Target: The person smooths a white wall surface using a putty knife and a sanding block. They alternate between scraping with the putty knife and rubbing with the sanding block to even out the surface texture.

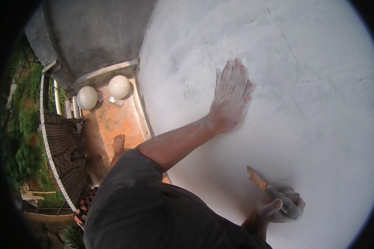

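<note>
My left hand (232, 97), coated in white dust, lies flat against a whitish plastered wall (320, 137) with its fingers stretched out and nothing in them. Lower on the right, my right hand (274, 209) is closed round the dark handle of a putty knife (257, 179). Its narrow, brownish-stained blade points up and to the left, close to the wall; whether it touches the surface I cannot tell. Faint cracks and grey patches mark the plaster around and above my left hand.
Two round cream-coloured objects (119, 86) sit on the orange-brown tiled floor (120, 120), with small packets beside them. A bare foot (119, 142) shows there too. Patterned dark cloth (62, 137) hangs on the railing (50, 155), beyond which plants grow below. A grey wall (95, 33) adjoins.
</note>
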{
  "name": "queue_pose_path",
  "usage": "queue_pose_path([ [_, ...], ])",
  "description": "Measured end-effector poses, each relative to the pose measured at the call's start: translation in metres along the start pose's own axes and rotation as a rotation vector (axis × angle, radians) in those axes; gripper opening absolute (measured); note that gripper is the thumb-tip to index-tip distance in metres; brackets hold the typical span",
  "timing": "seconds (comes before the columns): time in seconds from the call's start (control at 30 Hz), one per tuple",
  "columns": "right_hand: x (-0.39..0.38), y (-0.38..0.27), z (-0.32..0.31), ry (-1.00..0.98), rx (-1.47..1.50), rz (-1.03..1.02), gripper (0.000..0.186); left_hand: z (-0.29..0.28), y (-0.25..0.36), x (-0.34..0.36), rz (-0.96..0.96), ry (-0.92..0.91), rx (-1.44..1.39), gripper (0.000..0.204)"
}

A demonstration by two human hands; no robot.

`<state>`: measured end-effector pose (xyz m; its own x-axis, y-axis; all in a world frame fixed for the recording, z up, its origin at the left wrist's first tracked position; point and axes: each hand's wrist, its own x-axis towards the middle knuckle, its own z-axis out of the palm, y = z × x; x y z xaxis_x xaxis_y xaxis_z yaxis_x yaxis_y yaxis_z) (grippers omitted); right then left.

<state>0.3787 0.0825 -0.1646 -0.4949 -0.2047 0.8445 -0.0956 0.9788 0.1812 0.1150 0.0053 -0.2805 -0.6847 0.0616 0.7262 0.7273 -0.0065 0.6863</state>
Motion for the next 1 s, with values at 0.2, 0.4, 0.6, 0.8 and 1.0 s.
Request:
queue_pose_path([
  [0.2, 0.004, -0.006, 0.003, 0.033, 0.091, 0.006, 0.032, -0.006, -0.021, -0.028, 0.217, -0.11, 0.104, 0.066],
  [0.4, 0.007, -0.009, 0.004, 0.014, 0.026, 0.019, 0.026, -0.004, -0.023, -0.015, -0.051, -0.02, -0.01, 0.065],
  [0.6, 0.009, -0.009, 0.006, 0.058, -0.01, 0.013, 0.035, -0.001, -0.024, -0.06, 0.042, -0.151, -0.064, 0.066],
  [0.8, 0.008, -0.011, 0.006, 0.05, 0.073, 0.035, 0.029, 0.001, -0.033, -0.031, -0.146, 0.008, -0.028, 0.066],
  [1.0, 0.011, -0.013, 0.007, -0.002, 0.009, 0.025, 0.04, 0.005, -0.026, -0.085, -0.144, -0.126, -0.067, 0.067],
])
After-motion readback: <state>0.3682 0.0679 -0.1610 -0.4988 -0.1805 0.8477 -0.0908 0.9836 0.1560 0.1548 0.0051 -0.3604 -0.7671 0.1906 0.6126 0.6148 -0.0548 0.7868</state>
